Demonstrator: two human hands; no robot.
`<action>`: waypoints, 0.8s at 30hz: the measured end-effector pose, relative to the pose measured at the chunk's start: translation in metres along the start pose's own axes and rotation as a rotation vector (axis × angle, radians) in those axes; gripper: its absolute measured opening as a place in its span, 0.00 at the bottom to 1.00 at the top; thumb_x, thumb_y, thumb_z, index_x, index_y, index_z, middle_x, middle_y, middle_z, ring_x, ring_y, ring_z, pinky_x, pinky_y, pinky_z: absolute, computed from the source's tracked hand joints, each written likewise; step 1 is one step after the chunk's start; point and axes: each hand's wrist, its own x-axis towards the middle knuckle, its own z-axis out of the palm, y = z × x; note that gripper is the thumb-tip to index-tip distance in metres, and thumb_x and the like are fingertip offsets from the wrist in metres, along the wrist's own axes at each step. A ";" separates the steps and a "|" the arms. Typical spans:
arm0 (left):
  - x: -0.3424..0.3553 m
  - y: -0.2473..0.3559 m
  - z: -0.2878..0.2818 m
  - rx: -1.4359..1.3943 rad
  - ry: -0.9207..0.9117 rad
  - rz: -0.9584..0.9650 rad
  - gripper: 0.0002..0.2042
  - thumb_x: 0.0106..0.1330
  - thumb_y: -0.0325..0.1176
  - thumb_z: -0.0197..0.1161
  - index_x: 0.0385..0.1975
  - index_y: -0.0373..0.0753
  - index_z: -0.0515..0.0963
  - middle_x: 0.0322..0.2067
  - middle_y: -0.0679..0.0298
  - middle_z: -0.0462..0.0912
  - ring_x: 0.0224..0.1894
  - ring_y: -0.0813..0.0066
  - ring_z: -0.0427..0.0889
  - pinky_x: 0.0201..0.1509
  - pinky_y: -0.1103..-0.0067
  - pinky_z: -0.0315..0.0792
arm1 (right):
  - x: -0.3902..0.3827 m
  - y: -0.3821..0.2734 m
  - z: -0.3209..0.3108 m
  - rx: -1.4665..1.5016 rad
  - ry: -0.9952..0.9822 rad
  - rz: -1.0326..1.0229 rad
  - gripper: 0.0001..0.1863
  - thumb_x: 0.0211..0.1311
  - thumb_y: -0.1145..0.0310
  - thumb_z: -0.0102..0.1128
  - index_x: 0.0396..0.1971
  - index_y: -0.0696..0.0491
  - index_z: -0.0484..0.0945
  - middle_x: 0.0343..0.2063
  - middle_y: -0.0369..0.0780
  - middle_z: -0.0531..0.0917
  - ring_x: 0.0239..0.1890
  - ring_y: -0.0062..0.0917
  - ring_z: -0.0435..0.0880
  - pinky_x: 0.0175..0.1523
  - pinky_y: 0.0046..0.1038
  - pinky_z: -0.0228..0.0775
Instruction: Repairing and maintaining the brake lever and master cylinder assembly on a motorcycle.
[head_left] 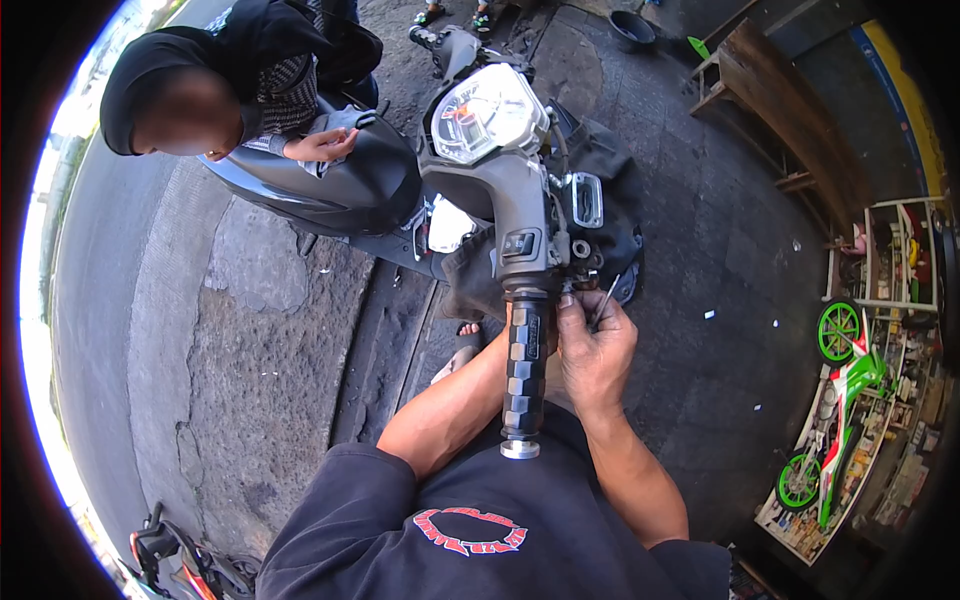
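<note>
The scooter's handlebar (518, 205) carries a dashboard (470, 115), a switch housing (518, 245) and a black faceted grip (523, 365) with a silver end cap (519, 450). Just right of the grip, my right hand (597, 355) pinches a thin metal tool (609, 297), its thumb near small metal fittings (575, 280) below the switch housing. My left forearm (440, 410) reaches up to the left of the grip; that hand is mostly hidden behind the handlebar, so its fingers cannot be made out.
Another person (230, 100) bends over the dark scooter seat (300, 190) holding a cloth. Sandalled feet (468, 335) show below. A wooden bench (780, 120) and shelving with a green model motorbike (840, 395) line the right. Another motorbike (190, 560) is lower left, beside the road.
</note>
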 end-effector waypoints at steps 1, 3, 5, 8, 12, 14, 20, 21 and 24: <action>0.000 0.002 0.003 0.053 0.005 0.024 0.23 0.75 0.48 0.60 0.60 0.38 0.74 0.50 0.58 0.82 0.49 0.69 0.83 0.57 0.70 0.80 | 0.000 0.000 0.001 -0.005 0.005 -0.007 0.11 0.69 0.67 0.68 0.35 0.61 0.83 0.26 0.37 0.85 0.27 0.16 0.79 0.36 0.25 0.74; 0.002 0.004 0.007 0.081 -0.058 0.025 0.24 0.76 0.50 0.58 0.64 0.40 0.73 0.53 0.59 0.82 0.50 0.67 0.83 0.59 0.69 0.80 | -0.001 0.002 0.002 -0.019 0.016 -0.022 0.11 0.69 0.67 0.68 0.35 0.61 0.83 0.25 0.37 0.85 0.27 0.17 0.79 0.36 0.26 0.74; 0.003 0.004 0.008 -0.004 -0.132 0.002 0.25 0.77 0.50 0.57 0.66 0.41 0.72 0.54 0.59 0.82 0.51 0.66 0.83 0.61 0.68 0.79 | -0.002 0.004 0.002 0.009 0.013 0.025 0.10 0.69 0.68 0.67 0.35 0.61 0.83 0.25 0.38 0.86 0.27 0.18 0.80 0.36 0.27 0.75; 0.001 0.002 0.005 0.078 -0.014 0.004 0.25 0.78 0.50 0.56 0.66 0.41 0.72 0.54 0.58 0.82 0.50 0.66 0.83 0.61 0.67 0.78 | -0.005 0.006 0.003 0.026 0.043 -0.046 0.10 0.69 0.68 0.67 0.36 0.61 0.83 0.25 0.39 0.86 0.28 0.19 0.82 0.36 0.27 0.75; 0.001 0.004 0.001 -0.014 -0.104 -0.013 0.26 0.78 0.53 0.54 0.65 0.40 0.72 0.53 0.56 0.83 0.48 0.65 0.84 0.60 0.67 0.79 | -0.007 0.008 0.001 0.000 0.054 -0.046 0.10 0.67 0.68 0.69 0.36 0.61 0.83 0.26 0.39 0.86 0.28 0.19 0.83 0.36 0.28 0.76; 0.000 0.005 0.001 -0.031 -0.108 -0.017 0.27 0.79 0.54 0.52 0.65 0.40 0.72 0.53 0.55 0.83 0.48 0.64 0.84 0.59 0.67 0.80 | -0.008 0.008 0.002 0.013 0.070 -0.064 0.09 0.66 0.69 0.69 0.34 0.61 0.83 0.24 0.39 0.85 0.26 0.19 0.82 0.34 0.27 0.75; -0.006 0.004 0.009 0.215 0.003 0.107 0.29 0.78 0.57 0.51 0.66 0.39 0.71 0.55 0.54 0.82 0.48 0.64 0.84 0.59 0.67 0.80 | -0.012 0.007 0.004 0.046 0.088 -0.067 0.09 0.64 0.70 0.69 0.32 0.61 0.82 0.21 0.37 0.83 0.24 0.17 0.80 0.31 0.24 0.73; -0.004 0.005 0.011 0.214 0.014 0.088 0.30 0.78 0.57 0.51 0.67 0.38 0.70 0.55 0.54 0.81 0.48 0.63 0.83 0.59 0.68 0.80 | -0.012 0.007 0.004 0.053 0.080 -0.063 0.09 0.64 0.70 0.69 0.32 0.61 0.82 0.21 0.37 0.83 0.23 0.17 0.79 0.31 0.24 0.73; -0.003 0.007 0.018 0.160 0.031 0.071 0.30 0.78 0.56 0.51 0.67 0.38 0.70 0.55 0.54 0.80 0.47 0.63 0.82 0.59 0.68 0.80 | -0.012 0.007 0.003 0.064 0.077 -0.060 0.09 0.65 0.70 0.69 0.32 0.61 0.82 0.21 0.37 0.83 0.24 0.17 0.79 0.32 0.25 0.73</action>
